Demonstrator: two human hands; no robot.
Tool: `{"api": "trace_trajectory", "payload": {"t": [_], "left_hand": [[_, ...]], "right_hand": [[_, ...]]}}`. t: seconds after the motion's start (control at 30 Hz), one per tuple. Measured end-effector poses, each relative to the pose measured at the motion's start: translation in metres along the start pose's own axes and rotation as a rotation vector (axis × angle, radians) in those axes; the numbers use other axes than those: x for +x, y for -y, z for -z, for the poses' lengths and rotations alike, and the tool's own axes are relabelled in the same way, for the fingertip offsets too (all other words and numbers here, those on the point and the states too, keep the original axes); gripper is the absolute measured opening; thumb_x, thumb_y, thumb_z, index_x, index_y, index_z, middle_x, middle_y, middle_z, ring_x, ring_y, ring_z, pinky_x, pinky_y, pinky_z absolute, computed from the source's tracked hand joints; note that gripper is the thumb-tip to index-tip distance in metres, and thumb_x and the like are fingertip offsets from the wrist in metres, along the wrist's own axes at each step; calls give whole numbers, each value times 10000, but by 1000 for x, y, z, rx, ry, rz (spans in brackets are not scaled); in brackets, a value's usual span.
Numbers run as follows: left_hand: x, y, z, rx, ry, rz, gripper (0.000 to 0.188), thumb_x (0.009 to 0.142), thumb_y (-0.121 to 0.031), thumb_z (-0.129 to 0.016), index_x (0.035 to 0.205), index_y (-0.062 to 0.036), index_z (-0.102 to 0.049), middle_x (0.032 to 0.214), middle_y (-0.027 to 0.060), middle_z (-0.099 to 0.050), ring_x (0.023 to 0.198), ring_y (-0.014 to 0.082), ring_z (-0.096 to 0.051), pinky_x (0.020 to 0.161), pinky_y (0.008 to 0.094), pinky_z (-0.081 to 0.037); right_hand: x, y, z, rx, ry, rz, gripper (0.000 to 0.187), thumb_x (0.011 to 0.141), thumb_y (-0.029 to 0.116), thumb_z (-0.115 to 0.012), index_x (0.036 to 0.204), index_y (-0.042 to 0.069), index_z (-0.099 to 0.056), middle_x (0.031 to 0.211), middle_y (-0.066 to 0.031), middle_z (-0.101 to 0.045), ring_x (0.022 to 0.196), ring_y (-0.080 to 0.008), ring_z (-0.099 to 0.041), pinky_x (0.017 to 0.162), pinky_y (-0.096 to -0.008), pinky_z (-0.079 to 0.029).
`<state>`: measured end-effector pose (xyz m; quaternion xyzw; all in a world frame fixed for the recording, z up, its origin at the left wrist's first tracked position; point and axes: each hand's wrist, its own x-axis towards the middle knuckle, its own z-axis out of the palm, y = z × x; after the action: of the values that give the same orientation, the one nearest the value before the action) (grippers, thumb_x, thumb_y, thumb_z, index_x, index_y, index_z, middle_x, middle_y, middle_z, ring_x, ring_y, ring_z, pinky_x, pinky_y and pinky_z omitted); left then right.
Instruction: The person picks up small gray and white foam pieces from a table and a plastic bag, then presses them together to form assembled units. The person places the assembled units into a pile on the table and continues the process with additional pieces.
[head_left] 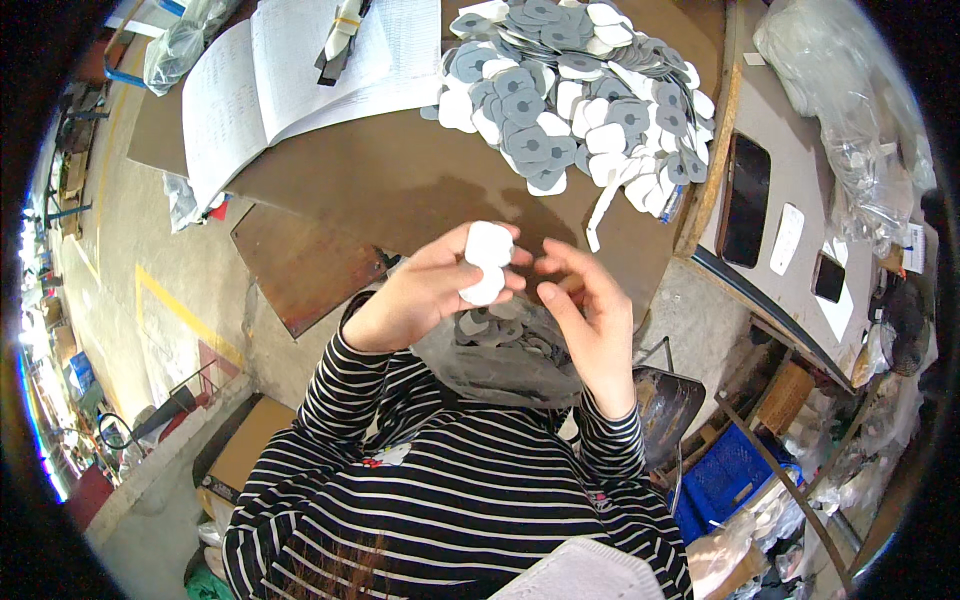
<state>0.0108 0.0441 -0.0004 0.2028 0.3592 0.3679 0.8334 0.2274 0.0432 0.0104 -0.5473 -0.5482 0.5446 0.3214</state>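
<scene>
My left hand is closed on white pads, small flat pieces with rounded corners, one above the other between thumb and fingers. My right hand is just to the right of them, its fingers apart and nothing visible in it. Beneath both hands, a clear plastic bag holding several grey pads rests on my lap. Beyond the hands, a large heap of grey and white pads covers the far right of the brown table. The grey faces have a dark spot and a slit.
An open notebook lies at the far left of the table, with a banded bundle of strips on it. On a side table at right are a large phone, a smaller black device and plastic bags. A blue crate stands lower right.
</scene>
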Motion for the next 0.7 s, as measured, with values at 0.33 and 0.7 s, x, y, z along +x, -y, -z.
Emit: {"api": "trace_trajectory", "payload": {"t": [0.33, 0.7], "left_hand": [[3, 10, -15, 439, 12, -208, 473, 1005, -5, -506, 1468, -32, -412, 1266, 129, -623, 1132, 158, -616, 987, 293, -464], [6, -1, -6, 426, -287, -268, 410, 925, 22, -664, 1324, 18, -570, 1082, 165, -736, 995, 190, -703, 901, 301, -548]], "right_hand": [[17, 10, -3, -26, -120, 64, 198, 834, 22, -787, 1030, 28, -754, 881, -65, -740, 795, -96, -674, 680, -237, -521], [-6, 9, 13, -85, 79, 79, 336, 809, -17, -780, 1133, 34, -707, 1065, -57, -694, 901, -120, -639, 755, -252, -495]]}}
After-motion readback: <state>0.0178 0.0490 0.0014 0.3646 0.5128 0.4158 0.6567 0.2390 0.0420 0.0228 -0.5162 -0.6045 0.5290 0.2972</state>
